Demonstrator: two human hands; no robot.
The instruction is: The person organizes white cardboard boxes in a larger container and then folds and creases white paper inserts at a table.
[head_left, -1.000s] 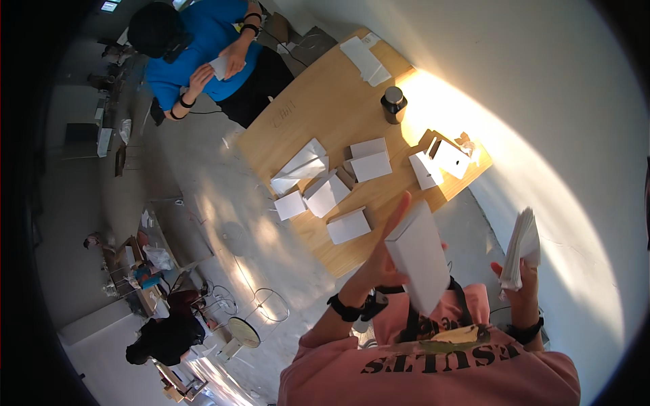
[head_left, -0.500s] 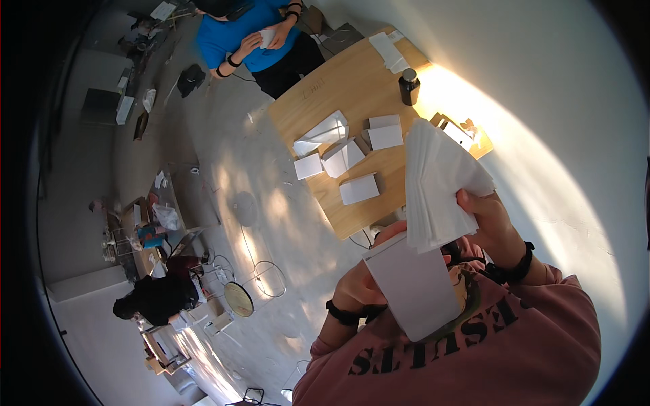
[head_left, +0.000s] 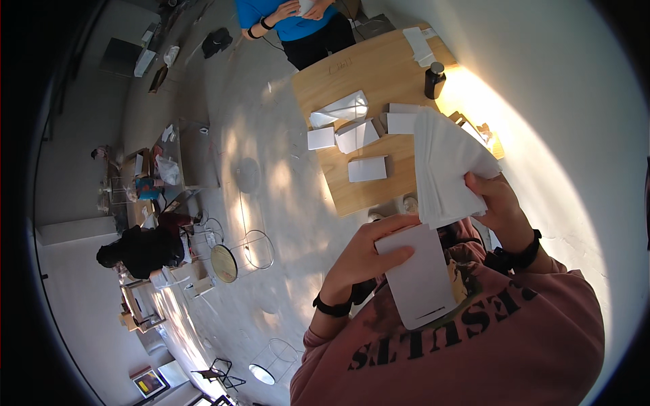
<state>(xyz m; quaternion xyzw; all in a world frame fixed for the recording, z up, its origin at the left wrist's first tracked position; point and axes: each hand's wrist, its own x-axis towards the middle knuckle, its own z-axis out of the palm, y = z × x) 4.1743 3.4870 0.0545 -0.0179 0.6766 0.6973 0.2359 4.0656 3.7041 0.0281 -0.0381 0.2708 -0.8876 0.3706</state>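
My left hand [head_left: 362,260] grips a flat white paper box [head_left: 421,287], thumb across its front face. The box hangs in front of my chest with a narrow dark slit near its lower end. In my right hand [head_left: 495,197] is a thick, slightly fanned stack of thin white sheets [head_left: 450,162], pinched at its right edge. The stack's lower end meets the upper end of the box, beside my left fingertips. Whether any sheet is inside the box cannot be made out. Beyond my hands, several white boxes [head_left: 367,169] and a white packet [head_left: 342,108] lie on the wooden table [head_left: 399,64].
A dark bottle [head_left: 435,81] stands at the table's right side, near the sunlit wall [head_left: 542,135]. Across the table a person in a blue shirt [head_left: 298,27] holds something white. To the left are a round stool [head_left: 224,262] and another person in dark clothes [head_left: 145,250].
My left thumb now lies across the box's face, and the box sits more upright. The stack stays in my right hand. The view has shifted, so the table appears higher and farther right.
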